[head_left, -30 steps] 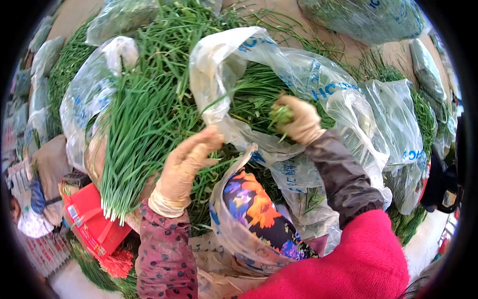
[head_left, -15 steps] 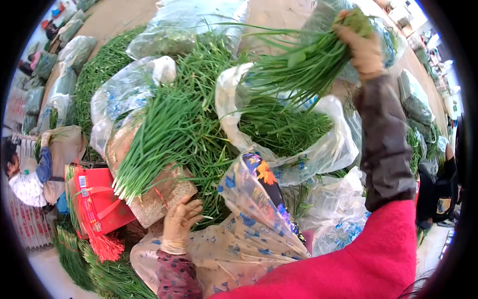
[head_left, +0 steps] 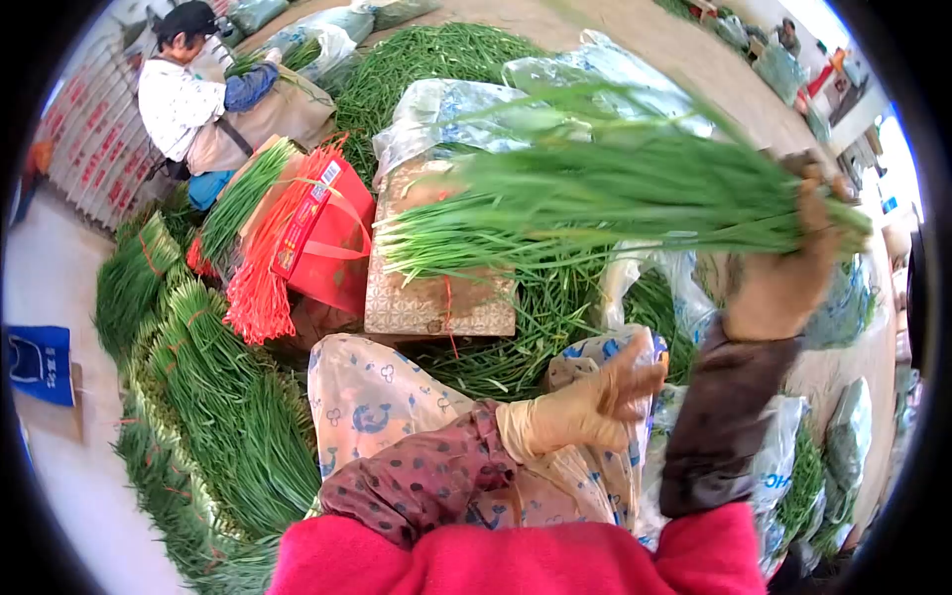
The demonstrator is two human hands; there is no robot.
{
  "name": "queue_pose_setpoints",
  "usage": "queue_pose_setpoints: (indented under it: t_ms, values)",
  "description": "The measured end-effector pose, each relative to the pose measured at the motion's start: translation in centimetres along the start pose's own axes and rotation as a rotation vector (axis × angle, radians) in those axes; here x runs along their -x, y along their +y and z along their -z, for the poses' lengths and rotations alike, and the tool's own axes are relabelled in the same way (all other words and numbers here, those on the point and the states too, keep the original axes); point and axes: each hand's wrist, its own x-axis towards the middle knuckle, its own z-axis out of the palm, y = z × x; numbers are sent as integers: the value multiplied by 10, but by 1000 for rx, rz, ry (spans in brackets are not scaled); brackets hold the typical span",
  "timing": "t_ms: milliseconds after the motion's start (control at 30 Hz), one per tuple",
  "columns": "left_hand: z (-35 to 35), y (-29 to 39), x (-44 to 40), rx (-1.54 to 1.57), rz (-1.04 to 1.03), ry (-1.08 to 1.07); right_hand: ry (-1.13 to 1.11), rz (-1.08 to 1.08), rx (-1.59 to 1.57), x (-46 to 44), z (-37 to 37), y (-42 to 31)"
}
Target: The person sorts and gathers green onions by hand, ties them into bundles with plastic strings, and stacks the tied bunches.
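Note:
My gloved right hand (head_left: 783,283), raised on the right, grips a bunch of garlic chives (head_left: 645,188) by its leafy end. The leaves are smeared by motion and stretch leftward. Pale stem ends (head_left: 426,248) show over a patterned board (head_left: 407,307); I cannot tell whether they touch it. A red string (head_left: 449,307) lies across the board. My gloved left hand (head_left: 600,397), slightly blurred, is empty with fingers apart, above my patterned plastic apron (head_left: 397,412). Loose chives (head_left: 555,307) are heaped behind it.
Left of the board stands a red box (head_left: 342,238) with red ties (head_left: 263,288). Tied chive bundles (head_left: 218,397) are stacked at the lower left. A co-worker (head_left: 193,104) sits at the upper left. Plastic bags (head_left: 436,109) and a chive heap (head_left: 436,55) lie behind.
The view has turned, shifting the board and red box right and up. My right hand has swung the chives down toward the board. My left hand has left the board's edge and moved right.

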Motion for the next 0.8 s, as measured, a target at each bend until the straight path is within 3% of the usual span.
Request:
queue_pose_setpoints:
  t_ms: [33,100,167,267,367,433,500,567,600,633,700,800]
  values:
    - [-6,7,-5,10,-91,87,55,-41,-152,15,-10,18]
    - [-7,22,-8,-18,-406,218,24,-56,-73,52,-34,48]
    - [-1,49,-3,131,-565,357,82,-253,-168,92,-45,64]
    - [8,64,27,388,-630,686,26,-373,-224,143,-47,83]
    - [48,59,55,504,-638,802,-41,-475,-127,184,-36,91]
    - [54,56,65,433,-693,843,-283,-459,-152,196,-32,86]
    - [68,61,81,470,-657,717,-718,-374,245,181,-22,61]
    - [63,68,94,380,-598,726,-877,-370,581,159,-2,52]
    - [63,69,97,313,-605,762,-921,-599,729,140,14,47]
    - [64,70,99,240,-610,791,-782,-740,834,134,46,57]
    - [69,70,103,86,-589,670,-508,-716,895,115,59,63]
    - [92,59,98,-130,-556,599,-522,-702,749,99,30,49]
